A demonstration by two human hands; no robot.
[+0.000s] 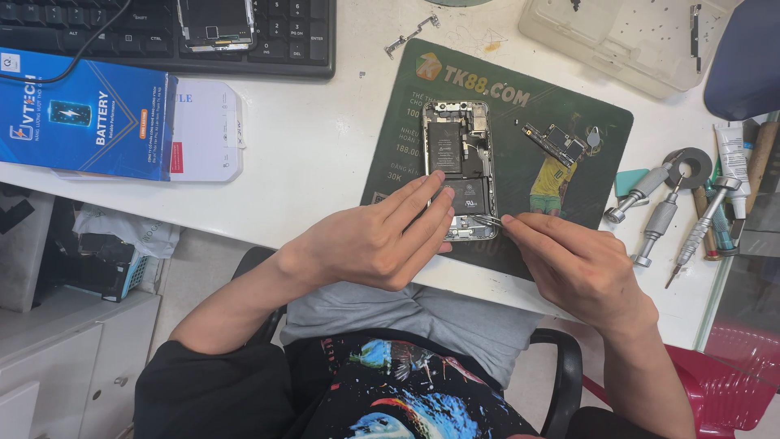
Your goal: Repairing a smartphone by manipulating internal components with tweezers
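— Pinching fine metal tweezers [486,219], the right hand [573,264] has its fingers [520,223] closed together on them, tips touching the lower edge of the opened phone [465,169].

— And the left hand [378,240]?

— Its fingers [426,195] lie flat and slightly spread across the phone's lower half, pressing it down; they clamp nothing.

— Where does the phone sit?

— On a dark green printed mat [406,122] on the white bench [309,154], at twelve o'clock from both hands.

— How would it handle?

— I judge it light but rigid, with a slick metal frame and fragile innards. Hold it by the frame's long sides, never by the exposed parts.

— Its look?

— A silver-rimmed shell with the screen off, a black battery and small connectors showing inside.

— Around it?

— A loose circuit board [554,142] at two o'clock, silver precision screwdrivers [660,219] at three, a blue box [85,114] at nine, a black keyboard [162,36] at eleven, a clear plastic tray [617,41] at one.
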